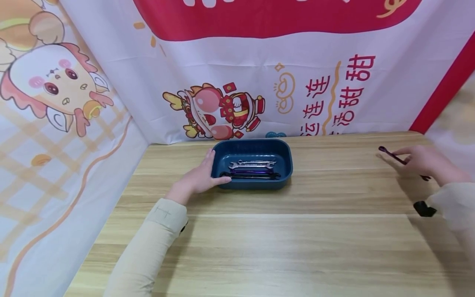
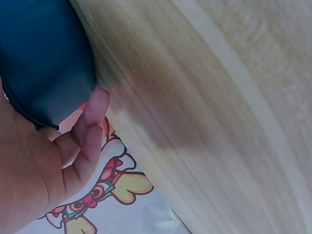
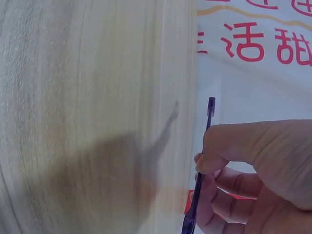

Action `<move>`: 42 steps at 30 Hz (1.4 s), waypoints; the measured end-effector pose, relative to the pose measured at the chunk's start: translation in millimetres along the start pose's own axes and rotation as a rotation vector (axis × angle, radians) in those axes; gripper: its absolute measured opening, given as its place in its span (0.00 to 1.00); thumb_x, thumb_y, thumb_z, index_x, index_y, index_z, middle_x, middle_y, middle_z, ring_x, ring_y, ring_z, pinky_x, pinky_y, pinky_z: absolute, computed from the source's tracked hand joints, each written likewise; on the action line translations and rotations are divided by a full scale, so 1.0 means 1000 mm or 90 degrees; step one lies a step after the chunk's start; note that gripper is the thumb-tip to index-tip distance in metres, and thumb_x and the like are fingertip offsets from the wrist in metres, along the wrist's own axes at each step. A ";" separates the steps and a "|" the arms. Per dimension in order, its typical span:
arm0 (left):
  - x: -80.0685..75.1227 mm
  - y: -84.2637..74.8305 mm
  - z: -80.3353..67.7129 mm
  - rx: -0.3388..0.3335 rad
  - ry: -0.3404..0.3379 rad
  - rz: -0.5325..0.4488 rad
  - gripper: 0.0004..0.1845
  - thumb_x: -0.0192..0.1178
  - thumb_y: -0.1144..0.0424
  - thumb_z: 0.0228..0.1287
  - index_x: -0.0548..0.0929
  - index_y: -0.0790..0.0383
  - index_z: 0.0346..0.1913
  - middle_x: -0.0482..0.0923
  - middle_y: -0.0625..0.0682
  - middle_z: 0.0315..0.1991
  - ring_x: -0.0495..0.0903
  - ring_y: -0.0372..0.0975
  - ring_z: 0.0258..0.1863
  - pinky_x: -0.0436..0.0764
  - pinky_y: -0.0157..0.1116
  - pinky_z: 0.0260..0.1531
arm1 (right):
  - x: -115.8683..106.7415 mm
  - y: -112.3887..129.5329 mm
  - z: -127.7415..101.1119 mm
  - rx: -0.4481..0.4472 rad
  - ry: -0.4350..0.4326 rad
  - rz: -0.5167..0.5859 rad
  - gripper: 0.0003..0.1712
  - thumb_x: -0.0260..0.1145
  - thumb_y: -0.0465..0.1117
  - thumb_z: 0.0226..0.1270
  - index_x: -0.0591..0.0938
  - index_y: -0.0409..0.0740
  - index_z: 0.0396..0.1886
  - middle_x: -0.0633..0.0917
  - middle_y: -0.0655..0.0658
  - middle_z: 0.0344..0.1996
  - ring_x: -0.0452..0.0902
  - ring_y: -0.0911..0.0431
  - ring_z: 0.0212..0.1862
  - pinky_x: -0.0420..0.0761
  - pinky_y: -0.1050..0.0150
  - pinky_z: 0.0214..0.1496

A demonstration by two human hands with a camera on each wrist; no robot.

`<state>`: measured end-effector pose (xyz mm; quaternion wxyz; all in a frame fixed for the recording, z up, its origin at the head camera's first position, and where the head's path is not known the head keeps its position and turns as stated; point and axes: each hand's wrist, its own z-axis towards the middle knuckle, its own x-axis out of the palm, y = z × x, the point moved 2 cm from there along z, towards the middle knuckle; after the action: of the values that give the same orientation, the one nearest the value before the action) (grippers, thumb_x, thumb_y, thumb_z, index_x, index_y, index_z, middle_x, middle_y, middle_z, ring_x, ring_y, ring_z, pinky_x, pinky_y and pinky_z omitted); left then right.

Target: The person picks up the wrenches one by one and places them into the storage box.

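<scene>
A dark blue tray (image 1: 285, 153) stands at the back middle of the wooden table, with a silver wrench (image 1: 252, 164) and a dark wrench (image 1: 252, 175) lying in it. My left hand (image 1: 202, 178) rests against the tray's left wall, thumb along its front edge; the left wrist view shows the fingers (image 2: 90, 129) beside the tray (image 2: 44, 58). At the far right my right hand (image 1: 423, 161) pinches a dark purple wrench (image 1: 391, 155), lifted above the table. In the right wrist view the thumb and fingers grip this wrench (image 3: 207, 126).
The wooden table (image 1: 259, 239) stretches wide in front of the tray. A printed cloth backdrop (image 1: 222, 82) walls in the back and left sides. A black wrist strap (image 1: 424, 208) shows on my right sleeve.
</scene>
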<state>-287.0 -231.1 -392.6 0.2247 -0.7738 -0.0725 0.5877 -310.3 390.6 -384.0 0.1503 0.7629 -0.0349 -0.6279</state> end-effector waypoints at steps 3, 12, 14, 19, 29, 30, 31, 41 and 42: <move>-0.001 -0.001 0.000 -0.001 0.000 -0.002 0.64 0.62 0.30 0.63 0.32 0.58 0.83 0.29 0.54 0.84 0.44 0.53 0.81 0.55 0.57 0.74 | -0.002 0.003 0.000 -0.010 0.008 0.016 0.35 0.72 0.35 0.58 0.73 0.23 0.64 0.83 0.23 0.38 0.80 0.35 0.37 0.80 0.50 0.31; -0.001 -0.001 0.000 -0.003 0.001 0.000 0.64 0.62 0.30 0.64 0.32 0.59 0.83 0.29 0.55 0.84 0.44 0.54 0.81 0.55 0.57 0.74 | -0.005 0.017 0.003 -0.028 0.010 0.024 0.37 0.73 0.30 0.53 0.73 0.23 0.64 0.82 0.20 0.41 0.80 0.32 0.41 0.82 0.46 0.35; -0.001 -0.001 0.000 -0.003 0.001 -0.002 0.64 0.62 0.30 0.64 0.32 0.59 0.83 0.29 0.55 0.84 0.43 0.54 0.81 0.55 0.56 0.75 | -0.004 0.020 0.004 -0.037 0.011 0.024 0.36 0.72 0.29 0.52 0.74 0.22 0.63 0.83 0.22 0.39 0.80 0.35 0.38 0.81 0.47 0.34; -0.001 -0.002 0.000 -0.001 0.000 -0.005 0.64 0.61 0.30 0.64 0.32 0.59 0.83 0.29 0.55 0.84 0.43 0.53 0.81 0.54 0.56 0.75 | -0.005 0.030 0.002 -0.056 -0.003 0.022 0.34 0.71 0.27 0.51 0.76 0.22 0.60 0.84 0.26 0.36 0.78 0.42 0.35 0.77 0.53 0.32; 0.000 -0.002 -0.002 -0.003 0.001 -0.002 0.64 0.62 0.31 0.64 0.32 0.59 0.83 0.29 0.54 0.84 0.43 0.53 0.81 0.55 0.57 0.74 | -0.007 0.045 0.000 -0.055 -0.007 0.016 0.32 0.70 0.28 0.52 0.77 0.26 0.61 0.85 0.34 0.34 0.74 0.47 0.30 0.74 0.56 0.30; 0.000 -0.002 -0.002 -0.003 0.001 -0.003 0.64 0.62 0.31 0.64 0.32 0.59 0.83 0.29 0.54 0.84 0.43 0.53 0.81 0.55 0.57 0.74 | -0.007 0.046 0.000 -0.057 -0.008 0.012 0.32 0.70 0.28 0.52 0.78 0.26 0.61 0.85 0.34 0.33 0.74 0.47 0.31 0.74 0.56 0.30; 0.000 -0.002 -0.002 -0.002 0.000 -0.003 0.64 0.62 0.31 0.64 0.32 0.59 0.83 0.29 0.54 0.84 0.43 0.53 0.81 0.55 0.57 0.74 | -0.007 0.047 0.001 -0.057 -0.008 0.008 0.32 0.70 0.28 0.52 0.78 0.26 0.61 0.85 0.34 0.34 0.75 0.47 0.31 0.74 0.56 0.30; 0.000 -0.001 -0.001 -0.004 0.003 -0.005 0.64 0.62 0.30 0.64 0.31 0.58 0.83 0.29 0.55 0.84 0.43 0.55 0.81 0.55 0.58 0.74 | -0.009 0.062 0.004 -0.045 0.003 0.005 0.32 0.71 0.27 0.53 0.79 0.28 0.61 0.84 0.35 0.34 0.75 0.46 0.32 0.76 0.54 0.30; 0.000 -0.001 -0.001 -0.004 0.003 -0.005 0.64 0.62 0.30 0.64 0.31 0.58 0.83 0.29 0.55 0.84 0.43 0.55 0.81 0.54 0.58 0.74 | -0.009 0.063 0.004 -0.049 0.000 0.001 0.32 0.72 0.28 0.53 0.79 0.28 0.61 0.84 0.35 0.34 0.75 0.46 0.31 0.76 0.54 0.30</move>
<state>-285.5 -230.8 -392.2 0.2247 -0.7754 -0.0772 0.5850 -307.2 331.8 -358.7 0.1798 0.7566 -0.0116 -0.6286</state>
